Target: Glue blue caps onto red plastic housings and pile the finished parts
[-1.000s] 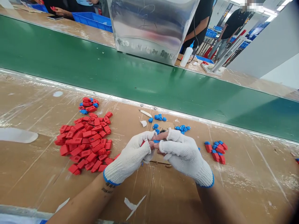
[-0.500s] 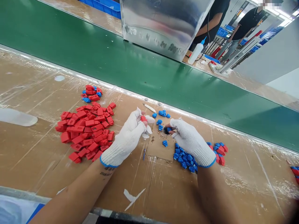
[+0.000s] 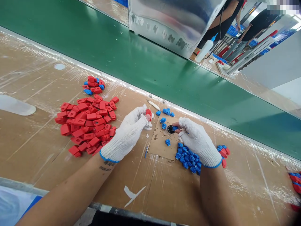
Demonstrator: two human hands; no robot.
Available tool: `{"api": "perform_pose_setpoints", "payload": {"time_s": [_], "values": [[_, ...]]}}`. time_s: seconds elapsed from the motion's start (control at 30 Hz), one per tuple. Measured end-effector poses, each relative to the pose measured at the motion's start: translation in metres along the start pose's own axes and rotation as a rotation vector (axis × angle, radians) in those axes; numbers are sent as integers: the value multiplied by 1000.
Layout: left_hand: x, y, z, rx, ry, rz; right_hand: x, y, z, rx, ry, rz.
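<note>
Both hands wear white knit gloves with bare fingertips. My left hand (image 3: pixel 128 133) is closed round a small red plastic piece (image 3: pixel 148 113), held up at its fingertips. My right hand (image 3: pixel 196 139) pinches a small blue piece (image 3: pixel 175 128) right over a dark round spot (image 3: pixel 170 129) on a cardboard square (image 3: pixel 162 142). A big pile of red pieces (image 3: pixel 88 124) lies left of my left hand. A heap of blue pieces (image 3: pixel 188 158) lies under my right wrist.
A green conveyor belt (image 3: pixel 141 69) runs along the far edge of the wrapped brown table. A few joined red-and-blue pieces (image 3: pixel 92 86) lie at the back left, more (image 3: pixel 223 152) right of my right hand. A shiny metal box (image 3: pixel 174 22) and a white squeeze bottle (image 3: pixel 205 48) stand beyond the belt.
My hands, joined one second ago, have come apart. My left hand lifted away with the red piece; my right hand went down to the dark spot with a blue piece.
</note>
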State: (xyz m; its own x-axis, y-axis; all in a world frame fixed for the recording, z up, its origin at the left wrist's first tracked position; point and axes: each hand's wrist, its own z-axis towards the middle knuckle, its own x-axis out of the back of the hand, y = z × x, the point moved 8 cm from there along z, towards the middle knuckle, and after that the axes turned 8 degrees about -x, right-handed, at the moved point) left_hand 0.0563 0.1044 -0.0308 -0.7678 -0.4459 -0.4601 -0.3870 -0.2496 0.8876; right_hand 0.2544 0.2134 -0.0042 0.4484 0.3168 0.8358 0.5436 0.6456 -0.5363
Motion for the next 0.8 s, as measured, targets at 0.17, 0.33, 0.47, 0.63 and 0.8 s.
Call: {"api": "perform_pose_setpoints", "payload": {"time_s": [0.17, 0.33, 0.47, 0.63, 0.8], "values": [[1, -1, 0, 38, 47, -51, -1, 4, 0, -79, -45, 79], [1, -4, 0, 66, 63, -99, -6, 4, 2, -114, -110, 78], [0, -1, 0, 68, 57, -82, -3, -1, 3, -68, -84, 13], [-2, 1, -1, 67, 21, -70, -4, -4, 4, -29, -67, -12], [0, -4, -2, 109, 21, -106, 1, -2, 3, -77, -47, 35]]}}
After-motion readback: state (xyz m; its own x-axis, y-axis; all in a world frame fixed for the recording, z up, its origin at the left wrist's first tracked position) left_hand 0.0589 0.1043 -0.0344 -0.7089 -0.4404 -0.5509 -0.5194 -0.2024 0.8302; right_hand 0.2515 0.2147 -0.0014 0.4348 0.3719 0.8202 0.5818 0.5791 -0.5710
